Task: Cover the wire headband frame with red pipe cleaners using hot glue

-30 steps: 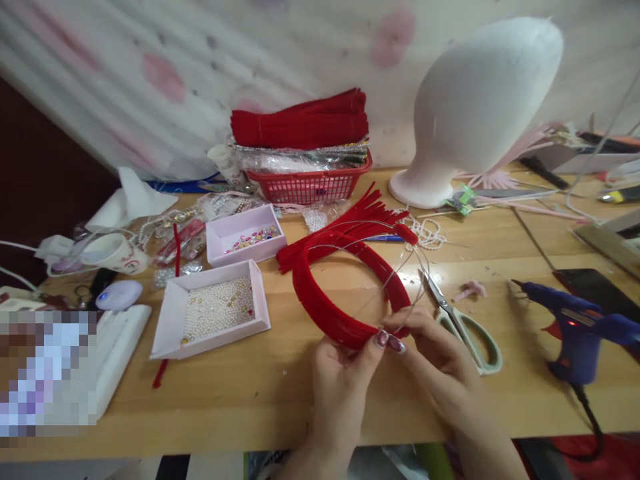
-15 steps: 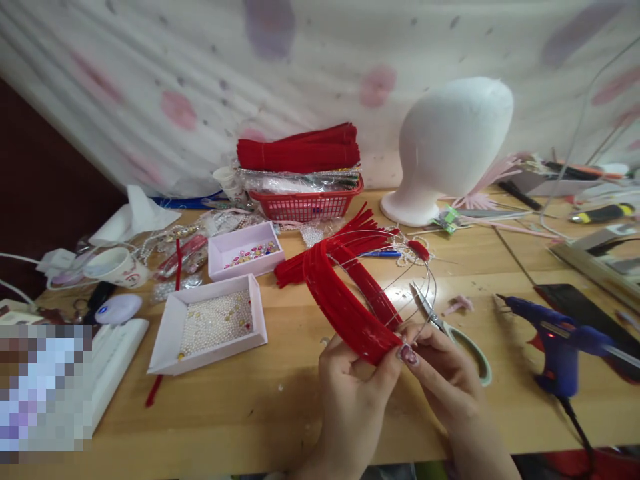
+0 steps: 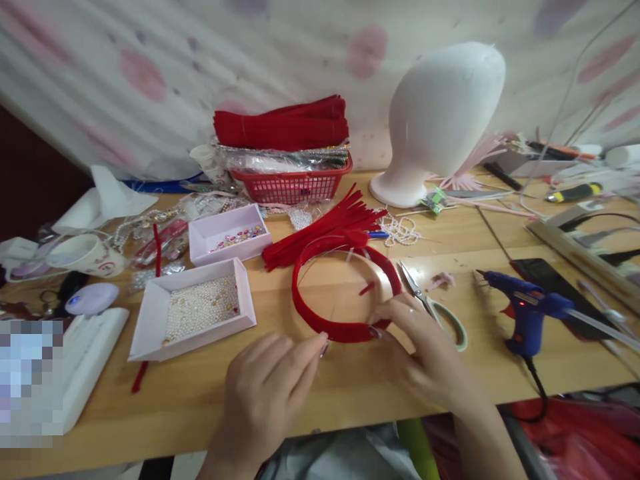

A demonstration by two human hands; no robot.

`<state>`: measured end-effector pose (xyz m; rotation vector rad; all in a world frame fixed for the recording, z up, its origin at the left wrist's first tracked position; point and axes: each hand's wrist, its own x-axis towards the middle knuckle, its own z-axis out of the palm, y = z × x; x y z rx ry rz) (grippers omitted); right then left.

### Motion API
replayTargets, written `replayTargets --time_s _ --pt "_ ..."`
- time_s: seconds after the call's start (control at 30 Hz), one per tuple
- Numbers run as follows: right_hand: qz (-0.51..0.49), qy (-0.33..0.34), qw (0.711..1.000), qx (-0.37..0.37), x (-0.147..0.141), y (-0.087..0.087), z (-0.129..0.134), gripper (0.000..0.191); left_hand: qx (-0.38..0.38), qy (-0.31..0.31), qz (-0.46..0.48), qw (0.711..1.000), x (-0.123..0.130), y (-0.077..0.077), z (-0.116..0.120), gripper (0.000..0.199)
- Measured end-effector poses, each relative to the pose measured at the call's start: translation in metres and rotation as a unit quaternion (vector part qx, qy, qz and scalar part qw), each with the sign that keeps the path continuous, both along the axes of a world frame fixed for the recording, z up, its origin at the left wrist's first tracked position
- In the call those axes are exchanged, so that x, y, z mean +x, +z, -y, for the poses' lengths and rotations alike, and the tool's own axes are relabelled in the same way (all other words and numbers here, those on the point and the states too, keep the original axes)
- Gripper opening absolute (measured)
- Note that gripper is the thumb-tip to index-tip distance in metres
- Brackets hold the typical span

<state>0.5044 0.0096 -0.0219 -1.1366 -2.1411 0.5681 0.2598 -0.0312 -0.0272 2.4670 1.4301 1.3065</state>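
A red fabric-covered ring [image 3: 330, 328] with thin wires is in front of me, low over the wooden table. My right hand [image 3: 420, 343] grips its near right side between thumb and fingers. At the ring's near left edge is my left hand [image 3: 273, 380], its thumb and index finger pressed together; whether they pinch anything is too small to tell. Behind the ring lies a bundle of red strips [image 3: 320, 230]. Open scissors [image 3: 433, 310] rest just right of the ring.
Left stand a white tray of pearl beads [image 3: 150, 327] and a smaller tray of gems [image 3: 200, 245]. A red basket [image 3: 295, 188] and a white foam head [image 3: 443, 113] are at the back. A blue glue gun [image 3: 530, 320] stands right, near a dark phone [image 3: 555, 287].
The ring has turned and come down nearer the table. My left hand has moved left, away from my right hand. The camera view has shifted, with more of the table's front edge showing.
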Motion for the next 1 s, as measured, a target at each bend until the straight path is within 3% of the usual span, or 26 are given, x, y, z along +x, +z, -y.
replayTargets --time_s 0.13,0.27,0.4,0.53,0.63,0.77,0.87,1.0 --pt "0.078 0.019 0.997 -0.021 -0.010 -0.005 0.001 0.017 -0.068 -0.032 -0.104 0.992 0.012 -0.014 -0.006 0.027" --pt "0.056 0.001 0.998 -0.029 -0.013 -0.013 0.005 0.018 -0.113 -0.017 -0.130 0.985 0.034 -0.030 -0.005 0.032" --pt "0.022 -0.013 0.999 -0.019 -0.007 -0.018 0.010 0.023 -0.125 0.016 -0.100 0.987 0.047 -0.036 -0.004 0.029" --pt "-0.004 -0.088 0.996 0.002 0.010 -0.020 0.022 0.027 -0.155 0.036 -0.022 0.987 0.052 -0.038 -0.004 0.025" --pt "-0.016 -0.140 0.990 0.007 0.025 -0.018 0.033 0.021 -0.157 0.045 0.022 0.986 0.054 -0.039 -0.002 0.024" --pt "0.003 -0.165 0.986 -0.020 0.049 -0.015 0.046 0.012 -0.123 0.058 -0.003 0.991 0.056 -0.037 -0.002 0.022" --pt "0.033 -0.257 0.964 -0.063 0.074 -0.011 0.057 0.018 -0.110 0.061 -0.036 0.991 0.056 -0.037 -0.001 0.022" --pt "0.077 -0.422 0.895 -0.122 0.100 -0.001 0.067 0.023 -0.100 0.073 -0.060 0.991 0.057 -0.037 0.000 0.021"
